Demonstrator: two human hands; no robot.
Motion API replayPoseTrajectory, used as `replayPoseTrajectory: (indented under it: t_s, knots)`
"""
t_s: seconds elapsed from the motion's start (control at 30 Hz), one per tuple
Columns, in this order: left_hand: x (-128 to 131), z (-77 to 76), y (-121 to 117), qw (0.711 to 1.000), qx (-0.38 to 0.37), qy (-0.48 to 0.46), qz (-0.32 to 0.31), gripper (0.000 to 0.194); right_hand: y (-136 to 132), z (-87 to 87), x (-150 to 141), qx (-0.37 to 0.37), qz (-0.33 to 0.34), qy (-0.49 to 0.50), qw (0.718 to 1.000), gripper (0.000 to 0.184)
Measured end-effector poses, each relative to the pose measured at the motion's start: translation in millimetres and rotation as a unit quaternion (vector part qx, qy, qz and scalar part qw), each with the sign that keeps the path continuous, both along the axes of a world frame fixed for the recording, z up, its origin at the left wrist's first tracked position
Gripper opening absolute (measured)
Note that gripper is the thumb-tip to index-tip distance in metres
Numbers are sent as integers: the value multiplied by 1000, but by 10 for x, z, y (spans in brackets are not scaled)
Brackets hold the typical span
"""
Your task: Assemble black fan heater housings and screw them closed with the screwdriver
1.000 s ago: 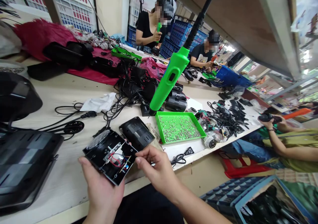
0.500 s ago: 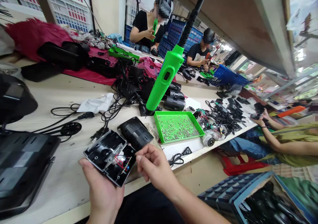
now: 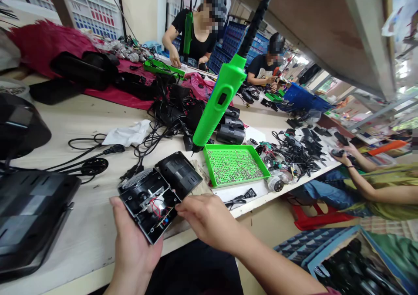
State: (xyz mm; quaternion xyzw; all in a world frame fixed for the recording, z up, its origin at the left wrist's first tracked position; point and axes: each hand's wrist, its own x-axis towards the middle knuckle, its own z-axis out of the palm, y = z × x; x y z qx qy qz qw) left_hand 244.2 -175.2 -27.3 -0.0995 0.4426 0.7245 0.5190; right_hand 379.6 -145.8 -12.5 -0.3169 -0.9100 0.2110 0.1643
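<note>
An open black plastic housing (image 3: 143, 218) rests tilted in my left hand (image 3: 135, 251), whose palm and fingers wrap its underside. Inside it show a small motor (image 3: 155, 204), red wires and a circuit board edge. At the housing's right edge is my right hand (image 3: 207, 218), fingers pinched together; whatever sits between the fingertips is too small to tell. A black housing half (image 3: 179, 173) lies on the table just behind. Above it hangs a green electric screwdriver (image 3: 214, 103), its tip pointing down. A green tray (image 3: 241, 182) of small screws stands to its right.
Black cables (image 3: 156, 129) lie tangled at mid-table. A power plug (image 3: 243, 194) sits by the front edge. Large black housings (image 3: 29, 221) stand at left. A blue crate (image 3: 313, 260) of black parts is low at right. Co-workers (image 3: 196, 33) sit across and along the bench.
The housing has tipped slightly in my left hand and a clear round part now shows at its far end. My right fingers have turned, closing at its edge. The co-worker opposite has released a green screwdriver.
</note>
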Motion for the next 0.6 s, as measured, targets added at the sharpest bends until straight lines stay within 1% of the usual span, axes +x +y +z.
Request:
replayPoseTrajectory:
  t_s: [0.1, 0.17, 0.23, 0.3, 0.4, 0.5, 0.6]
  knots:
    - [-28, 24, 22, 999, -21, -20, -14, 58, 29, 40, -37, 106, 51, -96, 988, 12]
    - [-47, 47, 29, 999, -36, -23, -12, 56, 22, 32, -45, 135, 61, -102, 984, 11]
    - [-59, 70, 26, 999, -42, -21, -7, 55, 3, -5, -16, 124, 51, -57, 989, 15]
    - [-60, 85, 16, 999, -35, -15, -1, 55, -24, -65, 41, 88, 28, 6, 996, 22]
    - [-42, 94, 14, 1000, -26, -12, 0, 59, -74, -163, 123, 48, -17, 76, 996, 23]
    - [-20, 99, 36, 999, -37, -10, 3, 65, -111, -226, 156, 60, -39, 105, 992, 22]
    - [-11, 104, 56, 999, -42, -10, 5, 66, -107, -224, 163, 99, -28, 82, 991, 20]
